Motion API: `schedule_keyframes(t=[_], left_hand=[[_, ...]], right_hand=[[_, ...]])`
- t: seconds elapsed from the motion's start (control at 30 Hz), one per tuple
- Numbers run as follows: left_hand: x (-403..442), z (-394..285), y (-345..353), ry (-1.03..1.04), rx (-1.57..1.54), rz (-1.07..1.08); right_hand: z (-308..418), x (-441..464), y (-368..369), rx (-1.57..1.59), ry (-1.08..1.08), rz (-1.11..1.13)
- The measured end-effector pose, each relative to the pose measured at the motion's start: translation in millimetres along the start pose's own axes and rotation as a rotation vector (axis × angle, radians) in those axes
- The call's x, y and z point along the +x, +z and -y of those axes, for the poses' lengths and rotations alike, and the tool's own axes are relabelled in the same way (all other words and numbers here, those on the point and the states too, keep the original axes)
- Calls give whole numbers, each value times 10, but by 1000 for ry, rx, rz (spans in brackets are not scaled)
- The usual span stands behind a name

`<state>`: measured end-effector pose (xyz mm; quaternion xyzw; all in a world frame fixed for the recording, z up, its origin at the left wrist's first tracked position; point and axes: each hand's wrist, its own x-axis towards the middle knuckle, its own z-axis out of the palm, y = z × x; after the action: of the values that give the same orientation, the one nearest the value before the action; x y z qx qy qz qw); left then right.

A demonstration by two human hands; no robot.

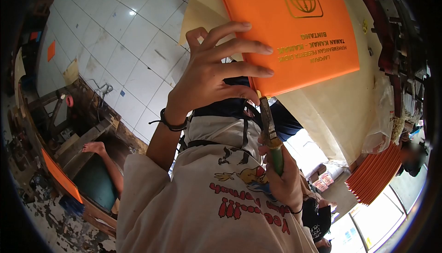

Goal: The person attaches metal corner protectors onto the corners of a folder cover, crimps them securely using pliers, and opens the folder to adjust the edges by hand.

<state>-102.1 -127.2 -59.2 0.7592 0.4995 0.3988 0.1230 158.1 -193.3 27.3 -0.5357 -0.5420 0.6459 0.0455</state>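
An orange folder cover [299, 37] with gold emblem and dark printed text lies on a beige sheet [317, 119] in front of me. My left hand [221, 64] rests on its left edge, fingers spread over the cover and thumb beside the lower left corner. A knife [267, 119] with a worn dark blade and green handle is in my right hand [283, 179], whose fingers are closed around the handle. The blade points up, its tip at that corner, close to my left thumb. Part of my right hand's grip is hidden.
A stack of orange covers [375, 172] stands at the right, near a clear plastic bag [380, 135]. Another person [320, 221] is at lower right. White floor tiles [124, 41] and a bare foot [94, 147] show at left. An orange sheet [62, 175] leans at far left.
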Motion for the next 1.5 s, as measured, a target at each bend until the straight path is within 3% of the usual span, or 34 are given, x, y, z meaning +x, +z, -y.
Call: schedule_keyframes(t=[0.8,0.9,1.0,1.1,1.2,1.5], left_hand=[[-6,0,-15,-26,-77,14],[-6,1,-23,-27,-68,21],[9,-19,-46,-26,-39,33],[10,-22,-42,-27,-41,34],[2,-10,-27,-31,-67,26],[-1,12,-33,-6,-32,33]], right_hand=[[27,25,18,-122,-6,-8],[-1,32,20,-115,-34,-7],[-178,40,124,9,-210,-181],[10,57,134,80,-113,-194],[9,83,11,-96,-79,4],[-72,117,22,-150,-67,-67]])
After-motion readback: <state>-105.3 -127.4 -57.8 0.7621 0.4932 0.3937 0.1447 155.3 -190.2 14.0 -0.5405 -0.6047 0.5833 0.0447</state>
